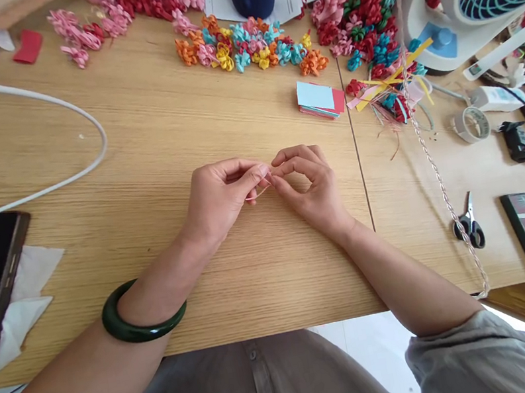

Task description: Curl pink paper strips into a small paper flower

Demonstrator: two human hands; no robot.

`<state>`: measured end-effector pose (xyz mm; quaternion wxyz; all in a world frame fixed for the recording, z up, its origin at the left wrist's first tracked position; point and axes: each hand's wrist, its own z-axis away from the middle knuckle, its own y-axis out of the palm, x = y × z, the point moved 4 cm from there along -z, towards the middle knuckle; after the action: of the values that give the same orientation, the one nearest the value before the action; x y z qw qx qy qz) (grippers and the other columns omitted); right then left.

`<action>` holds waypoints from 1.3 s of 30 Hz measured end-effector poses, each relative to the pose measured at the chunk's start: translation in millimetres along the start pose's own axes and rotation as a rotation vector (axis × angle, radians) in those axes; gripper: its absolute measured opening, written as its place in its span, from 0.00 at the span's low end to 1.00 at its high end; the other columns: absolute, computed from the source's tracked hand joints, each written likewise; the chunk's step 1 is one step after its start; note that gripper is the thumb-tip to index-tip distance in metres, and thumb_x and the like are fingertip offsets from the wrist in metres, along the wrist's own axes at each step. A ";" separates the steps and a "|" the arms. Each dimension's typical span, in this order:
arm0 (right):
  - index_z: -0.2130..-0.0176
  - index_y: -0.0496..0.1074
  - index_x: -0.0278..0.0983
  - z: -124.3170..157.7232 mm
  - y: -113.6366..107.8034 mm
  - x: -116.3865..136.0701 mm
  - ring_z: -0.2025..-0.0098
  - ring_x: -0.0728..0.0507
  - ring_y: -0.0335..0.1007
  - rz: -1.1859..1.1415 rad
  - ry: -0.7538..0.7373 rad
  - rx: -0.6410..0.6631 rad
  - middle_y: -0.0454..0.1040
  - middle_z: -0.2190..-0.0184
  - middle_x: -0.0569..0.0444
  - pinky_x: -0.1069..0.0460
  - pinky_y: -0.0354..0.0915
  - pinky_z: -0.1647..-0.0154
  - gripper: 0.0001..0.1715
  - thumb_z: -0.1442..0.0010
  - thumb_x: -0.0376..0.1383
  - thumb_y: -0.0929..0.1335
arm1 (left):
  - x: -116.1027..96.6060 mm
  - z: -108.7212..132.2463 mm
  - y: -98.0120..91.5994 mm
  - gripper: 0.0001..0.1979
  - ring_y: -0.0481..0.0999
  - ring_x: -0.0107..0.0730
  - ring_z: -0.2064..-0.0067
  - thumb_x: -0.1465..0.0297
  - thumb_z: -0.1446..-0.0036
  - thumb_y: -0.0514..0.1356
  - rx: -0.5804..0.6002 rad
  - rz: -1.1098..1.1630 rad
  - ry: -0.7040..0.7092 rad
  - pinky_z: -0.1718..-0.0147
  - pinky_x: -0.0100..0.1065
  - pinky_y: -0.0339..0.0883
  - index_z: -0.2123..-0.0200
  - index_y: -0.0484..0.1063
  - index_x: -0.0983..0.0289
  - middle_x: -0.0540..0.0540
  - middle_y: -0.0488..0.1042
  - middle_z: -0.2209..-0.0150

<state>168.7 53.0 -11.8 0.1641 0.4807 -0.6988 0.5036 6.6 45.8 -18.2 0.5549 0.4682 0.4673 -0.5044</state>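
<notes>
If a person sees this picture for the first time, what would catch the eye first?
Probably the multicoloured row of looped, flower-like pieces on the far side of the light wooden table. Next might come the glossy dark green bangle around the left forearm, and the left hand and right hand meeting at the centre, by a thin pale strip.

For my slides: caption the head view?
Left hand and right hand meet at a thin strand, colourful flower-like pieces beyond.

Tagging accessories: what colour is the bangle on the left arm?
Dark green; the bangle shows best in the head view.
</notes>
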 end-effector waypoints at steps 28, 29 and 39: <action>0.65 0.79 0.43 -1.4 0.9 -3.6 0.50 0.42 0.75 -0.154 0.073 0.053 0.81 0.57 0.54 0.41 0.66 0.41 0.07 0.35 0.36 0.70 | 3.0 0.4 -2.6 0.13 0.79 0.33 0.64 0.66 0.53 0.76 0.048 -0.011 -0.024 0.67 0.31 0.73 0.62 0.83 0.61 0.53 0.82 0.64; 0.65 0.79 0.43 -1.6 0.6 -3.5 0.50 0.42 0.75 -0.151 0.061 0.050 0.81 0.57 0.54 0.41 0.66 0.42 0.07 0.34 0.36 0.70 | 1.4 1.0 -2.9 0.12 0.79 0.34 0.63 0.66 0.53 0.76 0.041 -0.027 -0.010 0.65 0.32 0.74 0.63 0.84 0.61 0.53 0.82 0.64; 0.65 0.79 0.42 -2.1 0.8 -5.6 0.50 0.42 0.76 -0.094 0.049 0.035 0.82 0.57 0.53 0.41 0.65 0.40 0.08 0.34 0.33 0.69 | -15.8 6.8 -5.1 0.03 0.78 0.35 0.62 0.68 0.44 0.71 -0.051 -0.319 0.262 0.61 0.33 0.70 0.70 0.85 0.54 0.52 0.83 0.65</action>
<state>170.1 57.6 -15.3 0.1959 0.5034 -0.6623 0.5192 1.0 40.7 -2.0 0.4141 0.4360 0.6163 -0.5086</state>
